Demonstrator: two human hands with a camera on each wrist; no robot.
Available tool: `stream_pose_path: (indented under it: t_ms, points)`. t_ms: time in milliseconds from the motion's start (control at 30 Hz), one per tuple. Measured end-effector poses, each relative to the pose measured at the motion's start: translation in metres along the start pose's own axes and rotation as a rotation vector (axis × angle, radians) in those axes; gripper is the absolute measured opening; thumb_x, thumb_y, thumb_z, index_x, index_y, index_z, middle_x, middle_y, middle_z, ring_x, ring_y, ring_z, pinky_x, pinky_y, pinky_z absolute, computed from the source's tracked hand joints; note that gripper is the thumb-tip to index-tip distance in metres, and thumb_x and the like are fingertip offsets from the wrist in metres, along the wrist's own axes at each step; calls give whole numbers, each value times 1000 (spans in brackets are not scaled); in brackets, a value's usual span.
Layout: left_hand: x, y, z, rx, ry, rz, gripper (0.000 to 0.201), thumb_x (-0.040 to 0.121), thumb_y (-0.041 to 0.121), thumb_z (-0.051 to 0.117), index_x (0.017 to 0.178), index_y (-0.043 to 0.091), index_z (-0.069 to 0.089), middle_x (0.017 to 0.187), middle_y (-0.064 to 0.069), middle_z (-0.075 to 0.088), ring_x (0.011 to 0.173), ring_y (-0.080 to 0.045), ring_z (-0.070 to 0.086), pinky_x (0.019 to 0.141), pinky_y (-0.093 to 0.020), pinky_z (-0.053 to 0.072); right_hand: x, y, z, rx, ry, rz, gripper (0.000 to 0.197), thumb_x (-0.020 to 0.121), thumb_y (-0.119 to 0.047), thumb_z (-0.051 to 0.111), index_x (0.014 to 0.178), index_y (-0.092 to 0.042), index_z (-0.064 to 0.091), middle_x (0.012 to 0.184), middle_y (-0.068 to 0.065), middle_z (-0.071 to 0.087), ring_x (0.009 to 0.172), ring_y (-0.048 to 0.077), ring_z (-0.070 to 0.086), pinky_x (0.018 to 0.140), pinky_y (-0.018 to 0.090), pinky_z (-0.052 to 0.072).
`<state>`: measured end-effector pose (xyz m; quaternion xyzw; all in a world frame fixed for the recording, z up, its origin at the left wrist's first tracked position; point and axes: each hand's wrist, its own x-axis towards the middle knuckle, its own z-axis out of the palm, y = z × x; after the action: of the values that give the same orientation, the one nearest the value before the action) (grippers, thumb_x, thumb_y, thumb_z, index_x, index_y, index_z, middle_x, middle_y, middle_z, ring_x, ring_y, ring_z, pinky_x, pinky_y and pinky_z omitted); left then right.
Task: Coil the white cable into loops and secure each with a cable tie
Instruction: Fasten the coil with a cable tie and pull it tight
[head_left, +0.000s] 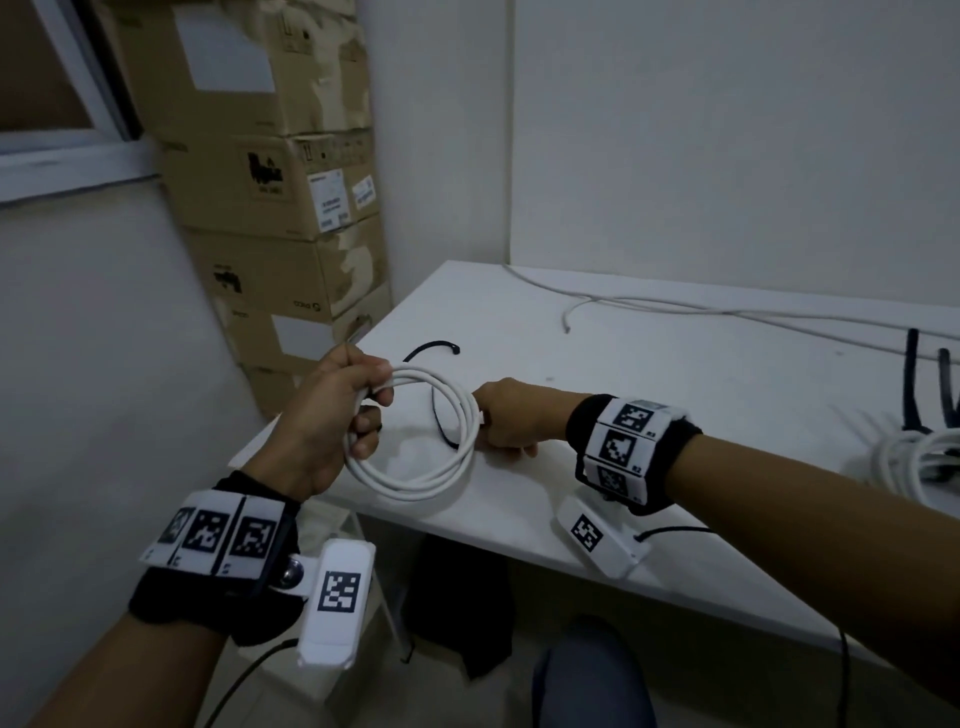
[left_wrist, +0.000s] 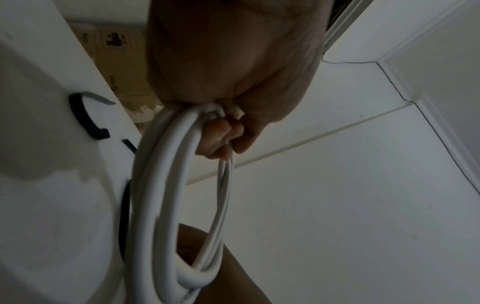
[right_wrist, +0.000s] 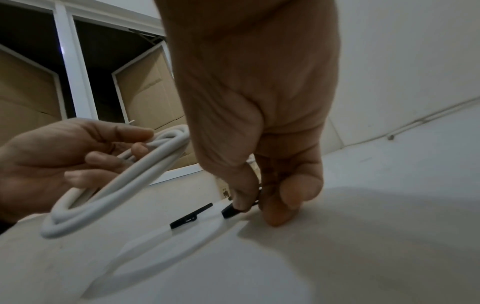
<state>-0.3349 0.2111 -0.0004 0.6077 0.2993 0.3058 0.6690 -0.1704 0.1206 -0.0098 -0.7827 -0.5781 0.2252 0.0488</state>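
My left hand (head_left: 371, 410) grips a coil of white cable (head_left: 415, 486) at its top and holds it upright over the near left corner of the white table (head_left: 675, 395). In the left wrist view the coil (left_wrist: 166, 185) hangs from my curled fingers. To the right of the coil, my right hand (head_left: 485, 418) is down on the table. In the right wrist view its thumb and fingertips (right_wrist: 281, 207) pinch the end of a black cable tie (right_wrist: 230, 211). Part of that tie (head_left: 440, 421) shows through the coil. A second black tie (head_left: 431, 349) lies curved further back.
A finished white cable bundle (head_left: 914, 457) with black ties (head_left: 911, 384) sticking up lies at the table's right edge. A long loose white cable (head_left: 727, 310) runs along the back. Stacked cardboard boxes (head_left: 270, 208) stand left of the table, against the wall.
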Motion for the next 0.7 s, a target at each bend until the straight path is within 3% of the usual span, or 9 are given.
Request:
stream_pose_path:
  t_ms: [67, 133, 233, 300, 400, 467, 567, 633, 700]
  points:
    - [2, -1, 12, 9, -26, 0, 23, 97, 8, 44, 76, 17, 40, 63, -4, 47, 37, -9, 28, 34, -15, 22, -12, 13, -4, 63, 13, 22, 18, 92, -8, 42, 102, -10, 57, 68, 5, 57, 56, 26, 59, 49, 28, 52]
    - [4, 0, 29, 22, -57, 5, 24, 97, 8, 45, 75, 17, 40, 62, -4, 47, 37, -9, 29, 34, -15, 23, -27, 27, -11, 129, 53, 44, 23, 94, -9, 42, 112, -7, 56, 81, 9, 61, 61, 24, 63, 52, 30, 56]
    - [7, 2, 60, 31, -105, 21, 25, 96, 8, 45, 73, 17, 41, 62, -4, 48, 36, -9, 30, 34, -14, 24, -61, 47, -26, 138, 206, 63, 11, 95, -10, 46, 91, -9, 56, 83, 6, 59, 55, 16, 62, 52, 26, 54]
    - [8, 4, 86, 42, -144, 34, 26, 96, 9, 46, 73, 17, 40, 64, -4, 48, 37, -9, 31, 35, -15, 24, -90, 60, -38, 109, 353, 94, 14, 91, -2, 46, 85, -10, 56, 81, 2, 56, 51, 15, 56, 49, 22, 48]
    - [6, 6, 126, 61, -190, 42, 26, 97, 13, 47, 73, 18, 39, 66, -5, 49, 40, -10, 31, 36, -17, 25, -142, 80, -53, 73, 644, 78, 19, 82, 7, 47, 83, -9, 58, 77, -2, 50, 63, 19, 50, 44, 16, 40]
    - [4, 9, 154, 72, -223, 45, 27, 98, 18, 47, 73, 19, 38, 68, -4, 49, 41, -10, 32, 38, -18, 24, -177, 90, -58, 33, 748, 53, 17, 84, 4, 51, 87, -9, 60, 80, 0, 52, 72, 18, 50, 55, 19, 41]
    - [-1, 13, 196, 81, -276, 64, 26, 99, 20, 47, 74, 19, 38, 69, -4, 49, 42, -9, 32, 38, -18, 24, -224, 96, -56, -61, 613, 9, 15, 87, -1, 55, 90, -14, 61, 90, 2, 55, 83, 17, 52, 74, 29, 44]
    - [-7, 14, 223, 81, -323, 80, 25, 98, 19, 47, 75, 19, 40, 70, -3, 49, 42, -9, 32, 38, -17, 23, -248, 100, -47, -115, 412, 37, 21, 86, 2, 52, 87, -17, 58, 89, -2, 55, 83, 14, 51, 75, 29, 44]
    - [-16, 15, 249, 92, -368, 96, 25, 98, 18, 48, 74, 19, 40, 69, -3, 49, 42, -9, 32, 38, -17, 23, -261, 110, -39, -126, 279, 96, 25, 84, 6, 48, 82, -19, 53, 81, -8, 50, 74, 9, 47, 69, 26, 43]
